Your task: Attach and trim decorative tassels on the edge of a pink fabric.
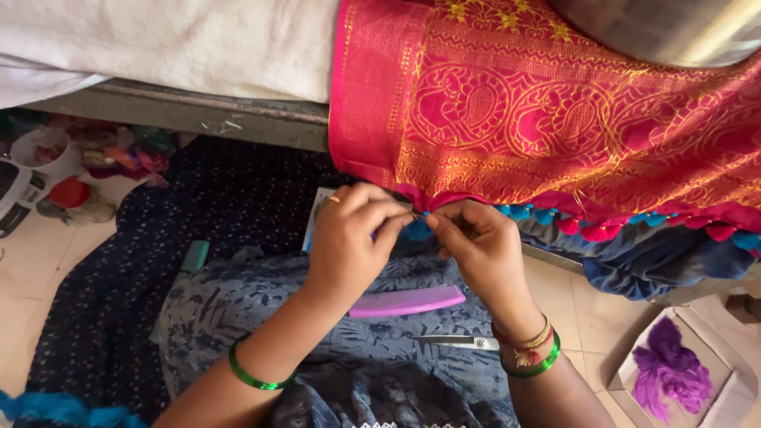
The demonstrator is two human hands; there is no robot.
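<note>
Scissors [458, 342] & purple comb [407, 302] on lap, both hands [353, 238] [476, 246] pinching sari [555, 119] tassel edge.

Whatever the left hand [349, 238] and right hand [483, 246] pinch between their fingertips at centre frame is too small to identify. Upper right, a metal vessel [674, 28] is cropped. The lower-right purple thread [670, 368] looks blurred.
</note>
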